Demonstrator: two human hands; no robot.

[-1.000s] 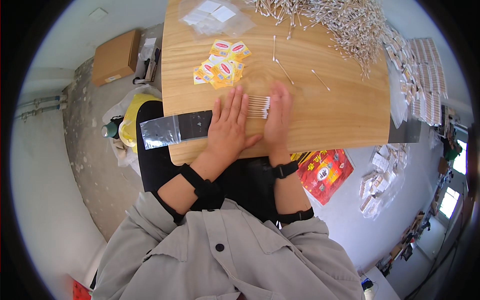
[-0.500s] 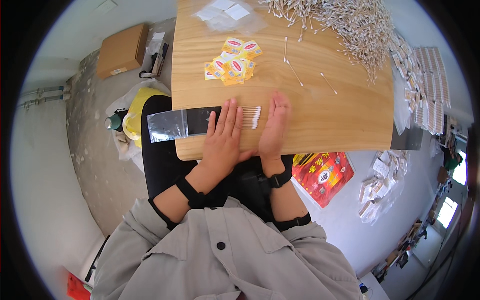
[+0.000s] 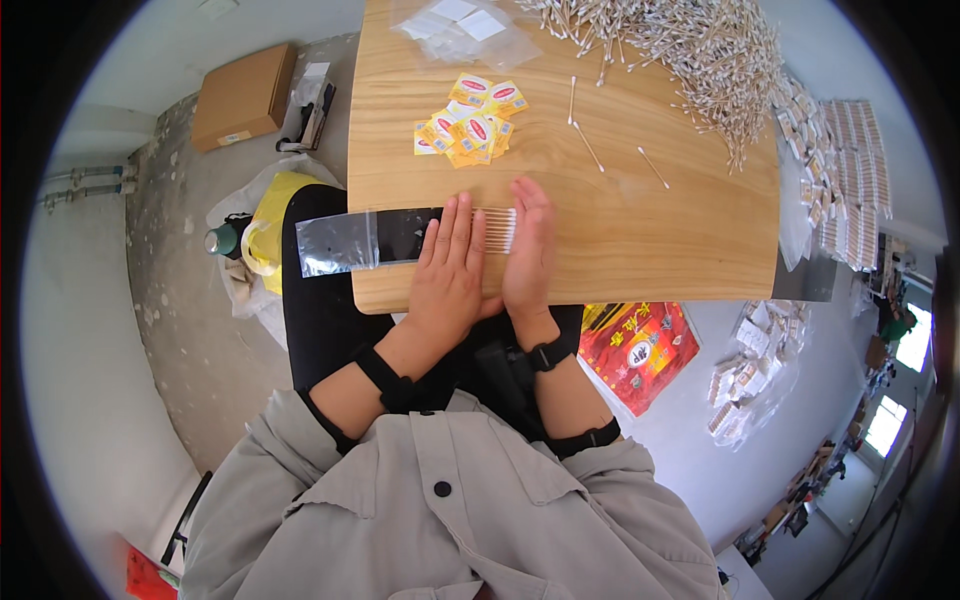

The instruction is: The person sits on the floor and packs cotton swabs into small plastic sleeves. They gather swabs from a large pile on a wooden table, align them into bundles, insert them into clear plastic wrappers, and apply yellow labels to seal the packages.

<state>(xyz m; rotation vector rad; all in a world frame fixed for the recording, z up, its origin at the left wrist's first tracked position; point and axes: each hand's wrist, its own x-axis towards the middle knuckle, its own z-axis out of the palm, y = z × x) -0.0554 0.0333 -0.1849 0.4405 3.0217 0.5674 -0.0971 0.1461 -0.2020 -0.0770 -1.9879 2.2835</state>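
The right hand (image 3: 528,255) is being brought in from the right — the gap seen half a second ago beside the tips of the cotton-swab row (image 3: 497,232) is being closed, though whether contact is being made cannot be told. The swab ends are apparently being evened up. The row is being kept near the near edge of the wooden table (image 3: 650,250), left of its middle, and is being partly covered by the left hand (image 3: 448,270), whose fingers are being held straight and flat. The right fingers are also being held extended, nothing being gripped.

A plastic sleeve (image 3: 337,243), clear at one end and dark at the other, is being left jutting past the left edge; nothing is being shown inside its clear end. White cards (image 3: 483,25) are being held in clear bags (image 3: 515,45) near the far-left corner, and swab packs (image 3: 735,385) in a floor bag (image 3: 785,365) — beyond the near-right corner.
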